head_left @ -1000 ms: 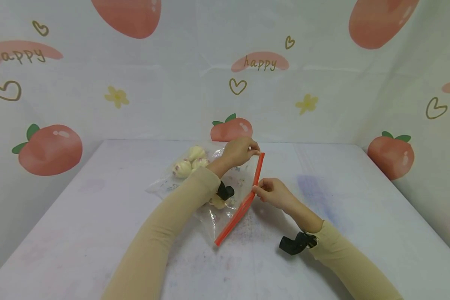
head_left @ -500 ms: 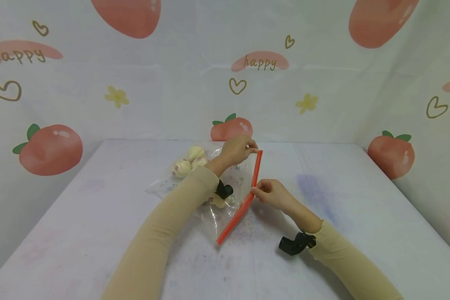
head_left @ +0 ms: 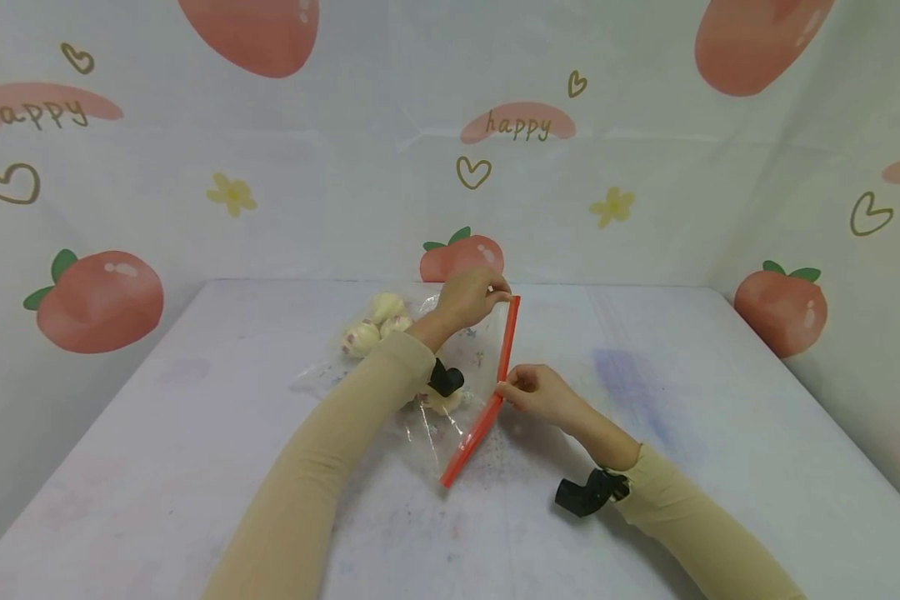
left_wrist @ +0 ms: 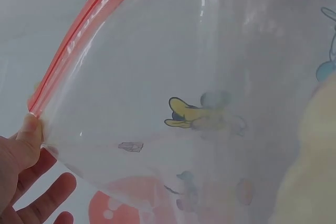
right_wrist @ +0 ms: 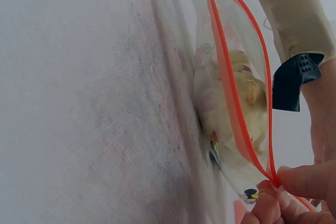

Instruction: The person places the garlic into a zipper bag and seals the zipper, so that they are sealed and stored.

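Note:
A clear zip bag [head_left: 483, 346] with a red zip strip [head_left: 507, 342] lies at the middle of the table. Several pale garlic bulbs [head_left: 362, 339] are inside it, most toward its left end. My left hand [head_left: 471, 297] pinches the far corner at the end of the strip; in the left wrist view its thumb [left_wrist: 27, 137] presses there, other fingers loosely bent. Partway along the strip, my right hand [head_left: 542, 395] pinches the zip between thumb and fingers. On the near side of that pinch, the bag's mouth [right_wrist: 228, 72] gapes in the right wrist view. My left forearm covers part of the bag.
The white table [head_left: 195, 467] carries faint purple smudges. Behind it hangs a cloth backdrop [head_left: 360, 167] printed with fruit, hearts and flowers. A black wrist camera [head_left: 587, 493] sits at my right cuff, another [head_left: 447, 379] at my left, over the bag.
My left hand has shifted slightly left and away with the bag's corner. My right hand has slid a little nearer along the strip, and the strip's near end has swung slightly right.

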{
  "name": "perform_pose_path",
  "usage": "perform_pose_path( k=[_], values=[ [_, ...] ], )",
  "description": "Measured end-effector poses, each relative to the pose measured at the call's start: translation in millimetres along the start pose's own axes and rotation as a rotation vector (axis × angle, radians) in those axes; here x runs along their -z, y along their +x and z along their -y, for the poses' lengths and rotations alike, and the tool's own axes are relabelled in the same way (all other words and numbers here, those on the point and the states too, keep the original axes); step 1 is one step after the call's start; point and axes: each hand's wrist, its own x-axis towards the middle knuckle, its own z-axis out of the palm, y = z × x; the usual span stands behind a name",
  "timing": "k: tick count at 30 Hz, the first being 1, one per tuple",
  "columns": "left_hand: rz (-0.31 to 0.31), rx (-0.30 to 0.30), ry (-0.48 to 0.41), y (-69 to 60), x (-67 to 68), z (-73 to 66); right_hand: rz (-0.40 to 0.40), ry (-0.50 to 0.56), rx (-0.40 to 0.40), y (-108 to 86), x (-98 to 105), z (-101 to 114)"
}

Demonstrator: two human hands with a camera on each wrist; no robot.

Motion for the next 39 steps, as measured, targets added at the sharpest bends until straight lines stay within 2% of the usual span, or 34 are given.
perform_pose_path(
  k=[9, 24, 39],
  values=[
    [0.003, 0.003, 0.012, 0.2, 1.9, -0.5, 0.025, 0.001, 0.046, -5.2, -6, 6],
    [0.003, 0.021, -0.005, 0.6, 3.8, 2.4, 0.075, 0.008, 0.012, -6.6, -15, 6],
    [-0.021, 0.019, -0.009, 1.5, 6.7, 3.1, 0.13, -0.003, 0.056, -6.4, -18, 11]
  ],
)
